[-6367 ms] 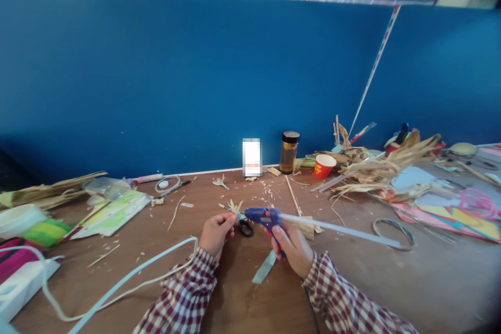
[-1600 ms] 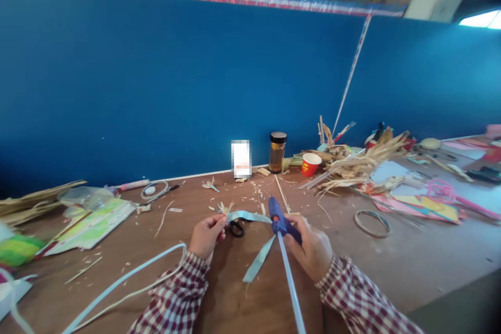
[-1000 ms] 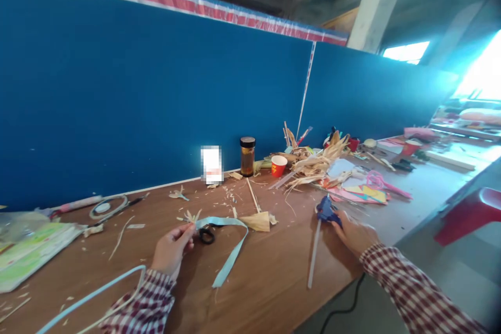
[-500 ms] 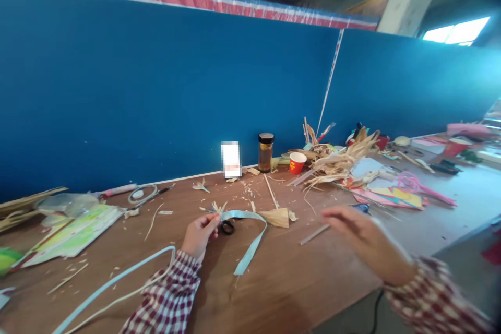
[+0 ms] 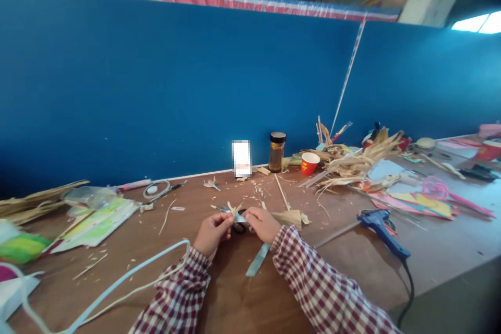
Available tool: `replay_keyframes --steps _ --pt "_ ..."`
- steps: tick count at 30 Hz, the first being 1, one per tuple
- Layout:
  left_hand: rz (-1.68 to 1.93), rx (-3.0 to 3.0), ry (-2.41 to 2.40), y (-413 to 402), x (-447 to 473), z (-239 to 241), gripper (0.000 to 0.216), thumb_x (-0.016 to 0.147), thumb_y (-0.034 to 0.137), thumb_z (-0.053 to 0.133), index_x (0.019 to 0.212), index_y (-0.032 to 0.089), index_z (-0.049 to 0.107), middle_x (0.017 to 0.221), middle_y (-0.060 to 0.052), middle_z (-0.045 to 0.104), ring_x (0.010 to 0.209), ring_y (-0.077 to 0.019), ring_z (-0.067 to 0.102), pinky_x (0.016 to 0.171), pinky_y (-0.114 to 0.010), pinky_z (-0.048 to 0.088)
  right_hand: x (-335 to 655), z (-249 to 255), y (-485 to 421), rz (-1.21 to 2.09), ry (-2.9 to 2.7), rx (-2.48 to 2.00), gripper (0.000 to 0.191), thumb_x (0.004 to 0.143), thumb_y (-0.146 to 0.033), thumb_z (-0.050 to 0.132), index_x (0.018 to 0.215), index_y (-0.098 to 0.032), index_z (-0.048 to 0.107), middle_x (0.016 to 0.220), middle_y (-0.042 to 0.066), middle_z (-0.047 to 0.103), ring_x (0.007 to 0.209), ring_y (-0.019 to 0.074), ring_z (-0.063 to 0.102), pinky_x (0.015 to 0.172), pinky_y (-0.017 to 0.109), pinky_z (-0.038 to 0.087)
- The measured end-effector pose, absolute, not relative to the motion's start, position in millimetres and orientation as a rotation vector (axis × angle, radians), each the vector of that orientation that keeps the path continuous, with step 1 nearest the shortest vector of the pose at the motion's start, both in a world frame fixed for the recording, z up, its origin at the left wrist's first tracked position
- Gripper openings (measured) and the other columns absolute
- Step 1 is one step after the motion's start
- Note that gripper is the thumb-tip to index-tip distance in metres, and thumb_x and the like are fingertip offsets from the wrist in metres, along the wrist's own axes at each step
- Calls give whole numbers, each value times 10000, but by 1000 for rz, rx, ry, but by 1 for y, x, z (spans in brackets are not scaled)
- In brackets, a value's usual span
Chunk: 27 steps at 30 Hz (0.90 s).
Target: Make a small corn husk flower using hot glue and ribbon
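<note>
Right hand moved to ribbon, scissors — mostly hidden

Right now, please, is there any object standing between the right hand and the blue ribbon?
Nothing visible stands between them: the right hand seems to pinch the blue ribbon close to the pale flower, which the left hand holds. The scissors show partly beneath, not between.

My left hand covers the base of the pale flower, and my right hand hides the middle of the blue strip. Between them the scissors show only in part. Pixels blur the white object; the left edge cuts off the white block, the right edge a red cup
</note>
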State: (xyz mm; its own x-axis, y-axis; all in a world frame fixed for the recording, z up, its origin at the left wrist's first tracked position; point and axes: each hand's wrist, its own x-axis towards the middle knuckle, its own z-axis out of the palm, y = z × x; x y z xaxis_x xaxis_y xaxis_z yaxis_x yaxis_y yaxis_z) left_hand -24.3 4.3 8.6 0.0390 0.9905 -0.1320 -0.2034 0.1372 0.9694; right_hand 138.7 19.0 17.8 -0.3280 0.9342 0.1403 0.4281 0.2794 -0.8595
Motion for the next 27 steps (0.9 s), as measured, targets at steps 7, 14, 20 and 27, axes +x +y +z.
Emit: replay_keyframes --steps 7,14,20,27 --pt "1126 999 1145 5 -21 2 330 528 376 755 709 122 651 485 42 536 407 -44 427 402 -159 367 143 12 18 1034 -1685 -1329 143 733 -203 508 776 -125 620 537 -31 493 486 78 407 478 190 331" --pt "1113 959 1174 4 -19 4 369 491 380 774 719 116 654 498 36 564 426 -44 468 433 -159 430 140 12 13 1068 -1741 -1267 181 752 -239 492 781 -127 631 534 -25 488 479 76 384 465 188 308" --pt "1131 863 1191 3 -16 4 398 410 356 813 685 110 662 586 0 634 500 -75 558 513 -200 506 137 19 6 968 -1811 -1312 180 752 -197 494 785 -116 651 543 -20 487 481 71 361 468 188 289" --pt "1072 811 1143 5 -19 3 411 394 336 827 706 105 692 644 -48 677 604 -115 618 596 -212 533 138 18 6 987 -1819 -1317 192 754 -182 486 813 -123 659 515 -26 477 450 70 344 443 189 275"
